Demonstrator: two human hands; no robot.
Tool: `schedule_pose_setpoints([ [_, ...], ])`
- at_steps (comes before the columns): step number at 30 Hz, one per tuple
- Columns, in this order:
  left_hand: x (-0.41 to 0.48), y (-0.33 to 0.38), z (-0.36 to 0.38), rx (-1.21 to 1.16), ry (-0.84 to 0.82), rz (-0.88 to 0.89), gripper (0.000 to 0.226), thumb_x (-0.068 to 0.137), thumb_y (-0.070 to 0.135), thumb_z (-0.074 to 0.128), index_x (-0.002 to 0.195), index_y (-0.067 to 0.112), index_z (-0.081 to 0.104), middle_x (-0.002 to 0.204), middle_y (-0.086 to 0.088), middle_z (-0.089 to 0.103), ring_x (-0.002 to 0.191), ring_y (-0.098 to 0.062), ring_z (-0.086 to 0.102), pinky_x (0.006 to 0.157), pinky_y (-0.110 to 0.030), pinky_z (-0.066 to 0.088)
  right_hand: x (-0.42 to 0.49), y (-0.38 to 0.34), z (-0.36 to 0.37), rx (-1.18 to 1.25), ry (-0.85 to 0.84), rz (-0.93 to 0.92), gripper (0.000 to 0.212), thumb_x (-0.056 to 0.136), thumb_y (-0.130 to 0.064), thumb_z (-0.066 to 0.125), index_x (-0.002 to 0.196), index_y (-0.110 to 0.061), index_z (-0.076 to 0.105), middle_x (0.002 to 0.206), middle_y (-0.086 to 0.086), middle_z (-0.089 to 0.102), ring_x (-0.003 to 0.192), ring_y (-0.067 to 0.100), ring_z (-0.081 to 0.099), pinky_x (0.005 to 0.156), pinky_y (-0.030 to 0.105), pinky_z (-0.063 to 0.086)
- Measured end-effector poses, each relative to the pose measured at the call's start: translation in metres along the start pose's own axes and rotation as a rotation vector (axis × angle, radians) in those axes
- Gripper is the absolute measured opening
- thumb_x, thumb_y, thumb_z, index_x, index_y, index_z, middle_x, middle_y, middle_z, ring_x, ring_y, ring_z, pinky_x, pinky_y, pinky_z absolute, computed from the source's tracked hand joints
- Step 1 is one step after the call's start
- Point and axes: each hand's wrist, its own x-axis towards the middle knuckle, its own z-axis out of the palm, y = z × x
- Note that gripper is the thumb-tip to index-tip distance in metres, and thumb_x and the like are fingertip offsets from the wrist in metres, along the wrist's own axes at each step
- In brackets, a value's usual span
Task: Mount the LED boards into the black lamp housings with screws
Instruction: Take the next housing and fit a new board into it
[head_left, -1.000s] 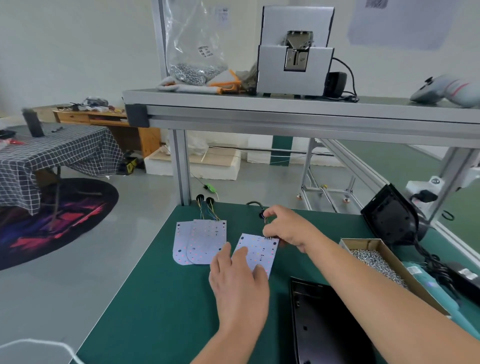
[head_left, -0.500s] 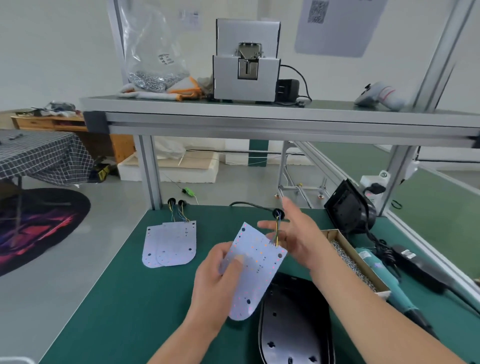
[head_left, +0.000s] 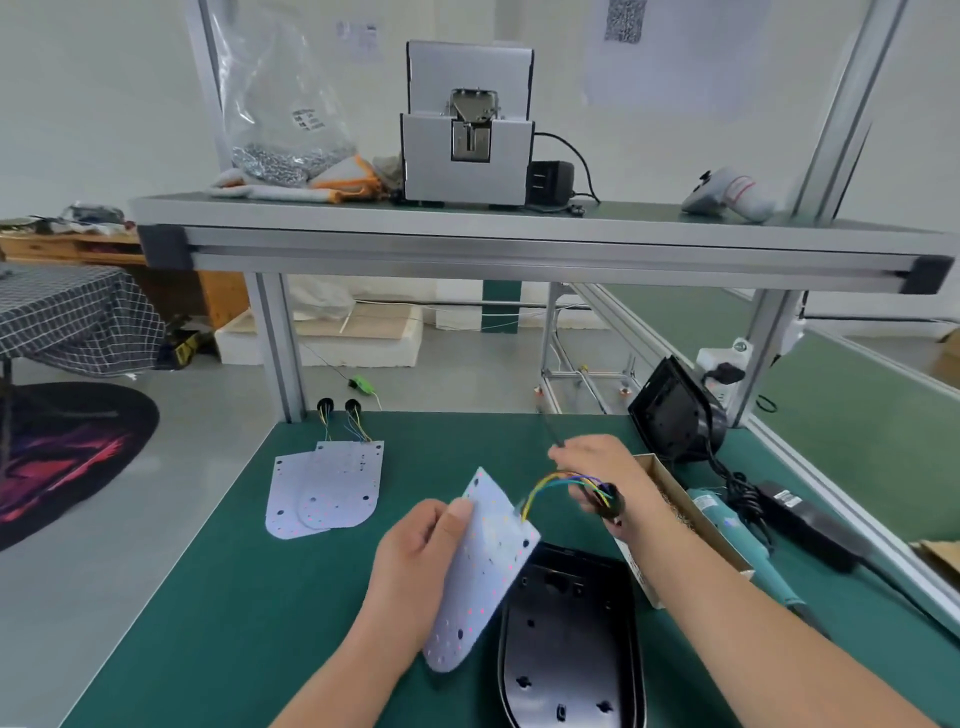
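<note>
Our green table (head_left: 208, 597) fills the bottom; a long grey shelf (head_left: 467, 228) crosses at 12 o'clock. A black lamp housing (head_left: 571, 639) lies flat at 5 o'clock. Our left hand (head_left: 415, 561) pinches the white LED board (head_left: 483, 571), tilted up, and it hides part of the housing's left edge. Two more boards (head_left: 332, 488) lie at 8 o'clock. The screw box (head_left: 640, 569) at 4 o'clock sits partly behind our right hand (head_left: 597, 467), whose curled fingers hold the board's coloured wires (head_left: 537, 488).

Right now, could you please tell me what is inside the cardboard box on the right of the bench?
Small silver screws show in the cardboard box along its right wall. The right forearm crosses over it and hides the rest.
</note>
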Motion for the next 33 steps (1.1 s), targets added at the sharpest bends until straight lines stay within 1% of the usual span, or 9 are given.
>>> schedule_pose_setpoints([
  [2,0.005,-0.002,0.0,0.002,0.01,-0.057,0.051,0.101,0.048,0.064,0.061,0.027,0.04,0.059,0.014,0.032,0.056,-0.011,0.028,0.048,-0.018,0.028,-0.014,0.007,0.003,-0.159,-0.083,-0.026,0.028,0.091,0.007,0.053,0.069,-0.01,0.052,0.051,0.001,0.046,0.036,0.009,0.037,0.039,0.017,0.027],
  [4,0.007,-0.004,0.002,0.024,-0.001,-0.106,0.051,0.102,0.047,0.065,0.065,0.024,0.038,0.057,0.016,0.032,0.054,-0.01,0.028,0.047,-0.018,0.026,-0.026,0.013,0.005,-0.109,-0.176,-0.002,0.026,0.095,0.006,0.048,0.076,-0.012,0.051,0.051,-0.003,0.05,0.037,0.007,0.044,0.038,0.015,0.032],
  [8,0.009,-0.003,-0.002,-0.035,-0.044,-0.162,0.05,0.104,0.045,0.063,0.069,0.021,0.037,0.061,0.013,0.029,0.059,-0.014,0.025,0.057,-0.031,0.024,-0.034,0.013,0.003,-0.196,-0.214,-0.116,0.011,0.092,0.003,0.067,0.096,0.002,0.056,0.062,0.007,0.062,0.045,0.018,0.054,0.043,0.026,0.04],
  [11,0.006,0.003,-0.004,-0.15,-0.106,-0.192,0.05,0.103,0.046,0.066,0.071,0.019,0.037,0.073,0.0,0.03,0.071,-0.022,0.024,0.066,-0.037,0.021,-0.039,0.009,0.005,-0.232,-0.249,-0.234,0.023,0.086,-0.004,0.078,0.079,-0.005,0.056,0.063,-0.002,0.053,0.057,0.015,0.044,0.055,0.028,0.037],
  [14,0.002,0.008,-0.005,-0.26,-0.171,-0.221,0.052,0.093,0.055,0.073,0.072,0.019,0.041,0.082,-0.007,0.031,0.079,-0.03,0.024,0.072,-0.042,0.021,-0.045,0.003,0.013,-0.142,-0.255,-0.223,0.007,0.075,-0.008,0.058,0.07,-0.007,0.052,0.067,0.006,0.048,0.063,0.017,0.044,0.055,0.025,0.041],
  [18,0.003,0.007,-0.008,-0.326,-0.194,-0.24,0.052,0.083,0.058,0.075,0.074,0.016,0.046,0.078,-0.006,0.037,0.076,-0.026,0.03,0.074,-0.04,0.024,-0.044,-0.004,0.033,0.081,-0.249,-0.061,0.041,0.088,0.006,0.04,0.059,-0.021,0.047,0.06,0.0,0.041,0.053,0.013,0.037,0.054,0.023,0.039],
  [22,0.007,0.003,-0.012,-0.402,-0.211,-0.283,0.047,0.082,0.053,0.078,0.076,0.013,0.053,0.079,-0.01,0.054,0.071,-0.023,0.047,0.068,-0.035,0.039,-0.046,-0.012,0.049,0.239,-0.273,-0.016,0.008,0.08,-0.005,0.05,0.073,-0.009,0.052,0.064,0.005,0.041,0.055,0.015,0.036,0.049,0.022,0.033],
  [29,0.009,0.004,-0.018,-0.395,-0.302,-0.266,0.048,0.084,0.048,0.079,0.085,0.006,0.056,0.079,-0.012,0.053,0.069,-0.024,0.046,0.063,-0.034,0.038,-0.045,-0.004,0.05,0.209,-0.318,-0.009,0.013,0.089,-0.003,0.058,0.092,-0.005,0.071,0.08,0.014,0.058,0.065,0.021,0.053,0.056,0.024,0.041],
  [33,0.008,0.004,-0.019,-0.324,-0.306,-0.247,0.048,0.083,0.05,0.078,0.085,0.007,0.058,0.08,-0.012,0.052,0.072,-0.024,0.044,0.061,-0.032,0.039,-0.03,-0.008,0.039,0.419,-0.12,0.013,0.014,0.097,-0.003,0.062,0.083,-0.002,0.062,0.077,0.017,0.069,0.047,0.016,0.046,0.042,0.02,0.032],
])
